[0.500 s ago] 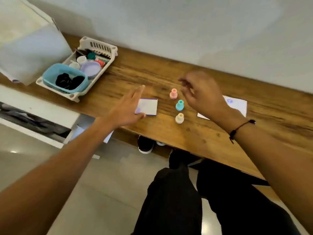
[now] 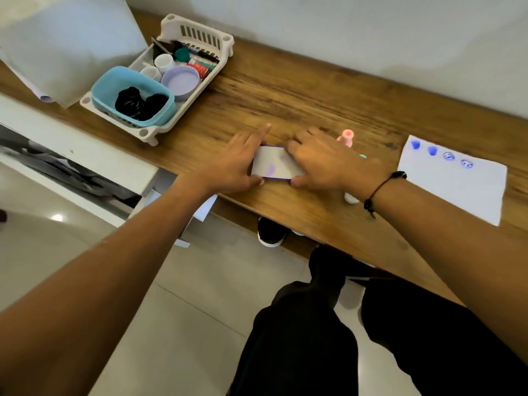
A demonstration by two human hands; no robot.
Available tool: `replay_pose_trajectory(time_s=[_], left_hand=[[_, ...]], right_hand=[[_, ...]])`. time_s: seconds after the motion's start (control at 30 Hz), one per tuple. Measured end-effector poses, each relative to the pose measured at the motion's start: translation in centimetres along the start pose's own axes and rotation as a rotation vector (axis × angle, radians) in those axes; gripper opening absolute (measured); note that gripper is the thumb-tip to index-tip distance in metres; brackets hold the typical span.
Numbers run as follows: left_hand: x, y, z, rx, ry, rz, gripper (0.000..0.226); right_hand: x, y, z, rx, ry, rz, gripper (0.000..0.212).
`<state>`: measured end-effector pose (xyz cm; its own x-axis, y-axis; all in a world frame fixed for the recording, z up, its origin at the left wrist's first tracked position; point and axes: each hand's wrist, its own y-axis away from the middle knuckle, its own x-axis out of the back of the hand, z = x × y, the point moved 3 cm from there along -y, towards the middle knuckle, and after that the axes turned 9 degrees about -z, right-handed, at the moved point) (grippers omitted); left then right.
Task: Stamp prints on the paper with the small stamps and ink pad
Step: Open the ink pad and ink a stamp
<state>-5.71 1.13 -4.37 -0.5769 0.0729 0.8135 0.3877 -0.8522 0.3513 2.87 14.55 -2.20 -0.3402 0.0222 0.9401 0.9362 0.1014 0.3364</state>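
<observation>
- I see both hands on the ink pad (image 2: 275, 166), a flat white box with a purple edge, lying on the wooden desk (image 2: 285, 90) near its front edge.
- Left hand (image 2: 234, 164): grasping the pad's left end, thumb on the near side, forefinger stretched out along the far side.
- Right hand (image 2: 325, 161): grasping the pad's right end, fingers laid over the top, thumb at the near corner. A black cord bracelet (image 2: 380, 190) sits on that wrist.
- I cannot tell whether the lid is lifted or still down; faint purple smudges show on its white top.
- Pink stamp (image 2: 346, 137): upright just right of the pad, behind the right hand.
- A sliver of teal stamp (image 2: 363, 156) shows past the knuckles; a white stamp (image 2: 351, 198) peeks out below the right wrist.
- Paper (image 2: 457, 192): well right of the pad, flat on the desk, four blue prints in a row along its far edge.
- White basket (image 2: 197, 32): left of the pad and further back, holding a blue tub (image 2: 114, 81), a purple lid (image 2: 180, 80) and small jars.
</observation>
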Motion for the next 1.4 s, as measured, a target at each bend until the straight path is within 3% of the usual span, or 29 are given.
replay_pose_trajectory(time_s=[0.23, 0.43, 0.63, 0.77, 0.9, 1.13, 1.23, 1.3, 1.4], left_hand=[[0.0, 0.2, -0.6, -0.035, 0.088, 0.024, 0.103], [0.2, 0.4, -0.7, -0.013, 0.205, 0.03, 0.115], [0.2, 0.5, -0.6, -0.015, 0.206, 0.08, 0.117], [0.2, 1.1, -0.1, 0.016, 0.199, 0.084, 0.115], [0.3, 2.4, 1.6, 0.02, 0.191, 0.183, 0.095], [-0.9, 2.9, 8.0, -0.017, 0.389, 0.364, 0.046], [-2.5, 2.1, 9.8, 0.054, 0.601, 0.373, 0.032], [-3.6, 1.7, 10.1, 0.148, 0.813, 0.353, 0.027], [-5.2, 1.8, 10.7, 0.245, 1.148, 0.317, 0.024]], right_hand=[[3.8, -0.2, 1.8, 0.043, -0.297, -0.137, 0.027], [5.3, -1.9, 3.8, -0.056, -0.409, -0.095, 0.02], [4.8, -3.5, 4.5, -0.189, -0.204, -0.041, 0.021], [5.1, -2.9, 4.4, -0.158, -0.151, 0.051, 0.028], [6.2, 1.3, 4.1, -0.133, -0.243, 0.186, 0.018], [0.9, 9.2, 1.0, -0.291, -0.165, -0.098, 0.031], [-0.6, 9.4, 0.8, -0.315, -0.208, -0.076, 0.027], [-1.0, 9.7, 1.1, -0.354, -0.329, 0.029, 0.023], [-0.7, 10.1, 1.6, -0.456, -0.842, 0.212, 0.013]])
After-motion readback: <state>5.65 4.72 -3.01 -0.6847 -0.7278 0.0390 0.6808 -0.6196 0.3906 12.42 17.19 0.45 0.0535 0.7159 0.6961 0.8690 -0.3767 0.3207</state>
